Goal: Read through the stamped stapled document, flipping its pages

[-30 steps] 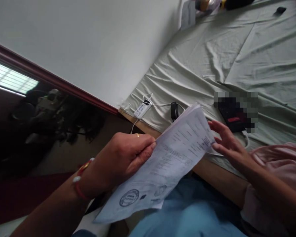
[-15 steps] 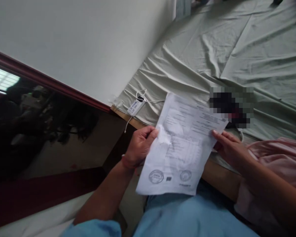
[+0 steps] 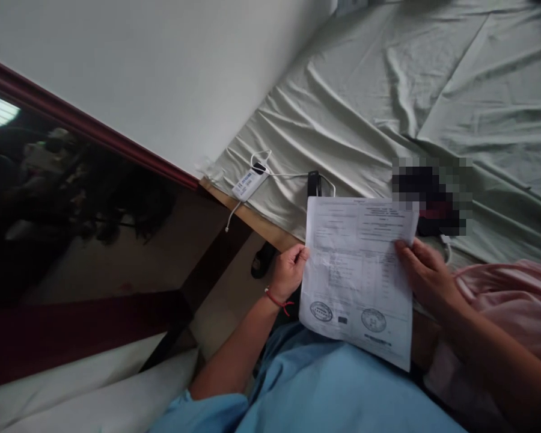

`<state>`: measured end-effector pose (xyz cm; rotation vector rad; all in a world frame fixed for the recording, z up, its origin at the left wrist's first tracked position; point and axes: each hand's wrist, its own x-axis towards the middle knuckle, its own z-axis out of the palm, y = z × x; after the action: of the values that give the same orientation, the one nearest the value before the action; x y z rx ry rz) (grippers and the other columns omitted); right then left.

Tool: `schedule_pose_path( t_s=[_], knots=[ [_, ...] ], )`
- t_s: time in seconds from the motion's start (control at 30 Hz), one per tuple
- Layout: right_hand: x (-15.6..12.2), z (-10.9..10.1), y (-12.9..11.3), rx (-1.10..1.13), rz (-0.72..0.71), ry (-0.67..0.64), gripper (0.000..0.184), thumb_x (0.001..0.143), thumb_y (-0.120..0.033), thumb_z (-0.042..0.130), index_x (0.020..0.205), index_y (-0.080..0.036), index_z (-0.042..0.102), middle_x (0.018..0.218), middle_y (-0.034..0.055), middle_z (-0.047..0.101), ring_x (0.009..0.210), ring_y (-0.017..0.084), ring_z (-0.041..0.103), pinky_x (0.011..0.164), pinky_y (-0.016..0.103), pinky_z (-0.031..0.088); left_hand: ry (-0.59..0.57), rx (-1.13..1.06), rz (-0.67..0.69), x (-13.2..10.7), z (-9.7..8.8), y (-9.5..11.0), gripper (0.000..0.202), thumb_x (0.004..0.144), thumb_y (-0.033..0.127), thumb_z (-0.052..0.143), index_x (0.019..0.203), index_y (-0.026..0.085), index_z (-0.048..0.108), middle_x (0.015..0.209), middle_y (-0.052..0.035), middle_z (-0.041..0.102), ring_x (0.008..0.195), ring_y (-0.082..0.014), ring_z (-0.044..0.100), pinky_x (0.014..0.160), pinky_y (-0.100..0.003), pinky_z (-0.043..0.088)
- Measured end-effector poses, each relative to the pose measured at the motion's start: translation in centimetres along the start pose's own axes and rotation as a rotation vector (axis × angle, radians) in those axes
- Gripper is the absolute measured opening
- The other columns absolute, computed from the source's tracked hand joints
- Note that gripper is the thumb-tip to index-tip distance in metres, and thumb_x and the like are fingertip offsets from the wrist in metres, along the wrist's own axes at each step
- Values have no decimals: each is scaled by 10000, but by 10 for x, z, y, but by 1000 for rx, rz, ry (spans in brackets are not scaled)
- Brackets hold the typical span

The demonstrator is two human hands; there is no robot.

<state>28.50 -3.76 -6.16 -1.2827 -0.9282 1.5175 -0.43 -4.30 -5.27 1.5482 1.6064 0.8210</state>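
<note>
A white printed paper sheet (image 3: 358,282) is stretched between my hands, with round stamps and a small dark square near its lower edge. My left hand (image 3: 289,270), a red string around its wrist, pinches the sheet's left edge between thumb and fingers. On the opposite edge, my right hand (image 3: 426,267) grips the sheet with the thumb on top; its other fingers are partly hidden. The paper hangs over the front edge of a bed or table covered by a pale sheet (image 3: 365,132). Its print is too small to read.
A white power strip (image 3: 250,183) with a cable lies near the covered surface's left corner. Beyond the paper is a black device (image 3: 314,183). A dark blurred-out object (image 3: 433,201) and pink cloth (image 3: 514,294) lie to the right. A dark-red-framed mirror or glass panel (image 3: 72,192) stands left.
The paper has turned straighter and shifted right, lying flatter between my hands. My left hand has moved right with it. The black device behind the paper has come into view.
</note>
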Motion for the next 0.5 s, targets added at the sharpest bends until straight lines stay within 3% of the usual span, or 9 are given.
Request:
schedule_pose_path(
  t_s=[0.13,0.3,0.5],
  knots=[
    [-2,-1,-4,18,28,8,432,859,-606,698,1156,-293,709,1006,57,765,949,276,733,750,391,631,-26,28,-15,6,3,4,353,998,458,469,825,164,561,728,-5,554,687,-137,503,652,-253,388],
    [-2,-2,-2,61,52,-11,441,829,-602,734,1136,-286,715,964,48,760,892,261,728,729,378,630,31,-104,-6,17,13,17,338,1043,499,420,997,191,553,911,-50,634,853,-179,592,799,-294,457],
    [-5,-2,-5,26,73,39,501,839,-632,722,1179,-265,704,1115,58,747,973,253,715,779,349,609,140,-106,0,27,24,23,430,1016,583,459,846,193,520,795,-37,568,771,-173,538,765,-305,449]
  ],
)
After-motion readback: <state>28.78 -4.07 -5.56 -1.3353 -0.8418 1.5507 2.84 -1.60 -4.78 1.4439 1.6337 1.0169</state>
